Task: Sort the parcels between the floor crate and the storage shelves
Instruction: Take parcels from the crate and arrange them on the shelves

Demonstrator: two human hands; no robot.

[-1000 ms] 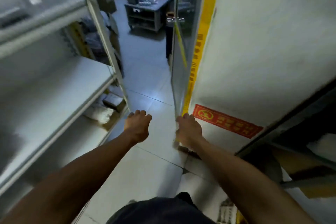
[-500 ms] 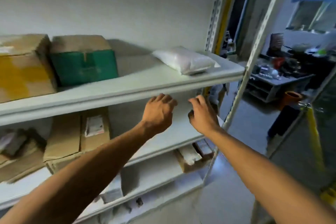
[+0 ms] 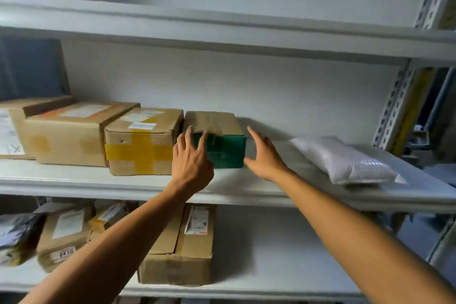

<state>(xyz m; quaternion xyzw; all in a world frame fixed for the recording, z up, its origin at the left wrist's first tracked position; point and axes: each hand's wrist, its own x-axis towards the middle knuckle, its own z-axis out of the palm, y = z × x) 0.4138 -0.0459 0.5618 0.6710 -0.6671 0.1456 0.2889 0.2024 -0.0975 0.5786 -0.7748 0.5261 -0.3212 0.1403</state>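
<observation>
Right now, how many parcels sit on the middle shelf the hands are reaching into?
5: a part-cropped box far left, a labelled box, a yellow-taped box, the green-fronted box between both hands, and a white padded bag right. More may lie off-frame.

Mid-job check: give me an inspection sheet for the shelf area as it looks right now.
Surface: white middle shelf, bare between the green box and the padded bag.
Job's things: green-fronted box with a brown taped top, beside the yellow-taped carton; more cartons to its left; white padded bag on the right.
Clutter: lower shelf holds labelled cartons and loose parcels at left.
Hands: left hand fingers spread over the green box's left front; right hand open at its right side, contact unclear.
Cables: nothing seen.
Surroundings: empty-looking upper shelf; perforated upright at right.
</observation>
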